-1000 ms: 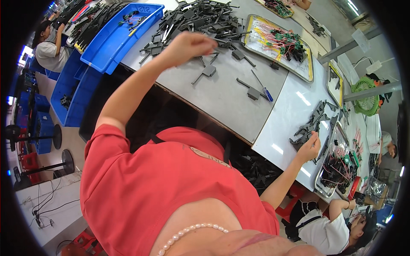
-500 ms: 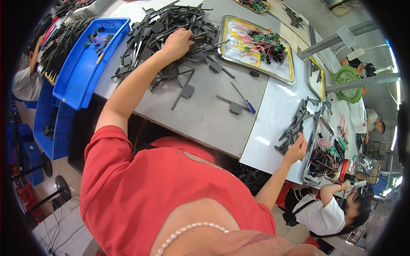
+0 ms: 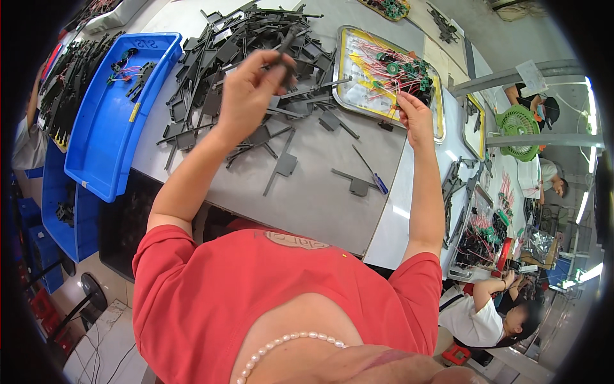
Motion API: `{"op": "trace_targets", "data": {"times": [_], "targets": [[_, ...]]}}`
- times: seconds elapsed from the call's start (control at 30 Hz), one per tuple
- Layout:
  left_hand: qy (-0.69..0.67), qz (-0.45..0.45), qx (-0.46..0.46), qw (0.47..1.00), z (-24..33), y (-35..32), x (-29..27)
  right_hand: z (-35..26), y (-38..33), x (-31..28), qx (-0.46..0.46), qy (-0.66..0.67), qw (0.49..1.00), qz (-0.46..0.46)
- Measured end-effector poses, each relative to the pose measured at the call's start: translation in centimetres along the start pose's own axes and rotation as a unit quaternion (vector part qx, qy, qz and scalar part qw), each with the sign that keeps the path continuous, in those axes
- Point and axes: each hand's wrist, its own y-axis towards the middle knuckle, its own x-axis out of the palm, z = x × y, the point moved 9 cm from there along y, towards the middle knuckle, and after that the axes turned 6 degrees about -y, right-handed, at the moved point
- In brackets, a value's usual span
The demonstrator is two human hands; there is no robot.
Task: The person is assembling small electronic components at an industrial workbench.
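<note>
Left hand (image 3: 251, 89): pinching a dark part (image 3: 290, 42), pile (image 3: 214, 64) beneath.
Right hand (image 3: 417, 118): beside red wires (image 3: 373, 52); pinch, we cannot tell.
Wire care: we should avoid tugging.

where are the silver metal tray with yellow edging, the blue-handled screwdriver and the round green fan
Silver metal tray with yellow edging (image 3: 350, 88): head view, on its bare pale floor
Blue-handled screwdriver (image 3: 380, 183): head view, on the blue handle
Round green fan (image 3: 517, 124): head view, on the grille
</note>
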Motion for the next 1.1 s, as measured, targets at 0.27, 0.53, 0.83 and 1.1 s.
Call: {"op": "trace_targets", "data": {"times": [0.27, 0.53, 0.83, 1.1], "targets": [[-0.222, -0.159, -0.376, 0.885, -8.7, -7.0, 7.3, -0.6, -13.7, 5.8, 0.044, 0.024, 0.995, -0.086], [-0.183, -0.140, -0.388, 0.892, -9.9, -7.9, 7.1, 1.6, -17.9, 4.6, 0.094, -0.177, 0.962, -0.187], [-0.183, -0.114, -0.319, 0.923, -6.8, -8.5, 5.5, -2.5, -4.9, 10.2, -0.175, -0.307, 0.929, -0.105], [-0.253, -0.105, -0.328, 0.904, -6.0, -6.8, 5.3, -5.8, -7.0, 11.5, -0.189, -0.280, 0.926, -0.169]]}}
